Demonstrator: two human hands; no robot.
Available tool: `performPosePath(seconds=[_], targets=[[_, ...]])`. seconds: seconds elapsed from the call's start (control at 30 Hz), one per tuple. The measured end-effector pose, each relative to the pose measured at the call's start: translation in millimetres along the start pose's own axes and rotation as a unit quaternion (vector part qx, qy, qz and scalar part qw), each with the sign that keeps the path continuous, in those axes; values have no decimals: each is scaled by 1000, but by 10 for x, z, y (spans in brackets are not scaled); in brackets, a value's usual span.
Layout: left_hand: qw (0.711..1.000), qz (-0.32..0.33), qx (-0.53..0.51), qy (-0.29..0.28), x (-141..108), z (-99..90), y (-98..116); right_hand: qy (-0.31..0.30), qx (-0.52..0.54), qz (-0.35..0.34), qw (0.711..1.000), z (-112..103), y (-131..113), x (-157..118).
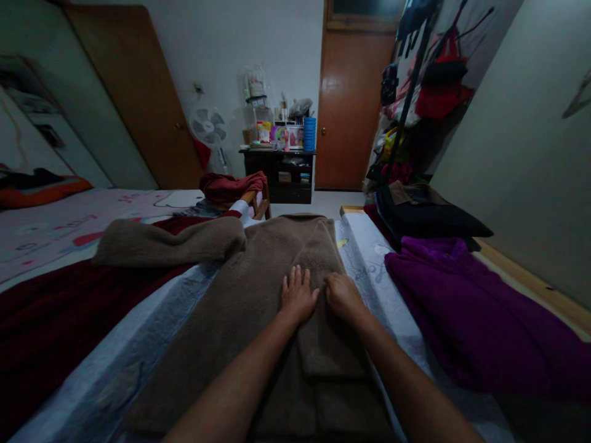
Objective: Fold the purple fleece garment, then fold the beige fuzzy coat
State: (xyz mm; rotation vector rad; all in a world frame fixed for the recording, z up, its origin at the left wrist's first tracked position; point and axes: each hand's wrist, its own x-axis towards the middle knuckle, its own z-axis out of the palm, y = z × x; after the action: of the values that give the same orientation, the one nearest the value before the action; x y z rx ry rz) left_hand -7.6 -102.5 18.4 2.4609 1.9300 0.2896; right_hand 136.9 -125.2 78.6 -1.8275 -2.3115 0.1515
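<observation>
A brown fleece coat [231, 314] lies spread on the bed, its collar end away from me. One of its sleeves [175, 243] stretches out to the left, while the other sleeve [330, 351] is folded in over the body on the right side. My left hand [299, 294] rests flat on the cloth with its fingers spread. Close beside it, my right hand [342, 296] is closed, its fingers curled on the coat's right edge at the folded sleeve. The cloth inside that grip is mostly hidden.
A purple garment [480, 326] and a stack of dark folded clothes [425, 212] lie to the right. Dark red cloth [69, 307] covers the left side, beside a pink printed sheet [101, 215]. Beyond stand a fan [209, 127], a dark shelf [289, 178] and a door [353, 111].
</observation>
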Motion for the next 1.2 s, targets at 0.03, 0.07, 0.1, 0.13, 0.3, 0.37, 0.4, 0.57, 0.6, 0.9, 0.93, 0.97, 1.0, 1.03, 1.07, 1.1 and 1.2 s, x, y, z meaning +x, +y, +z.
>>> performPosePath(seconds=[0.03, 0.07, 0.1, 0.13, 0.3, 0.37, 0.4, 0.57, 0.6, 0.9, 0.93, 0.97, 1.0, 1.03, 1.07, 1.1, 1.2], targets=[[1000, -1, -1, -7, 4, 0, -3, 19, 13, -15, 1000, 33, 14, 147], [1000, -2, -2, -11, 7, 2, -5, 35, 22, -23, 999, 80, 33, 284], [1000, -4, -1, -14, 9, 6, -7, 41, 28, -23, 998, 137, 57, 407], [1000, -6, 0, -13, 10, 12, -7, 38, 33, -24, 998, 199, 87, 514], [1000, -6, -6, 7, 6, 52, -9, -35, 28, -11, 999, 460, 257, 792], [1000, -5, -8, 14, 4, 62, -10, -44, 23, 5, 999, 513, 308, 845], [1000, -5, -8, 17, 3, 66, -9, -45, 21, 14, 999, 527, 327, 874], [1000, -5, -7, 26, 0, 85, -5, -55, 15, 59, 997, 502, 357, 1119], [1000, -5, -6, 26, 2, 91, -5, -58, 12, 64, 996, 486, 351, 1188], [1000, -12, -17, 0, 18, 126, -13, -38, 23, 59, 997, 551, 401, 1775], [1000, -11, -19, -2, 16, 128, -17, -37, 22, 60, 997, 578, 439, 1820], [1000, -11, -21, -2, 14, 132, -21, -35, 20, 61, 997, 601, 481, 1863], [1000, -11, -23, -1, 12, 139, -26, -33, 17, 62, 997, 621, 524, 1904], [1000, -11, -26, 2, 11, 147, -30, -29, 14, 65, 997, 637, 566, 1945], [1000, -11, -28, 5, 10, 157, -34, -26, 12, 67, 997, 651, 605, 1984], [999, -11, -29, 8, 10, 169, -38, -23, 10, 70, 997, 662, 640, 2022], [999, -9, -30, 15, 10, 204, -48, -14, 10, 76, 997, 685, 719, 2125]])
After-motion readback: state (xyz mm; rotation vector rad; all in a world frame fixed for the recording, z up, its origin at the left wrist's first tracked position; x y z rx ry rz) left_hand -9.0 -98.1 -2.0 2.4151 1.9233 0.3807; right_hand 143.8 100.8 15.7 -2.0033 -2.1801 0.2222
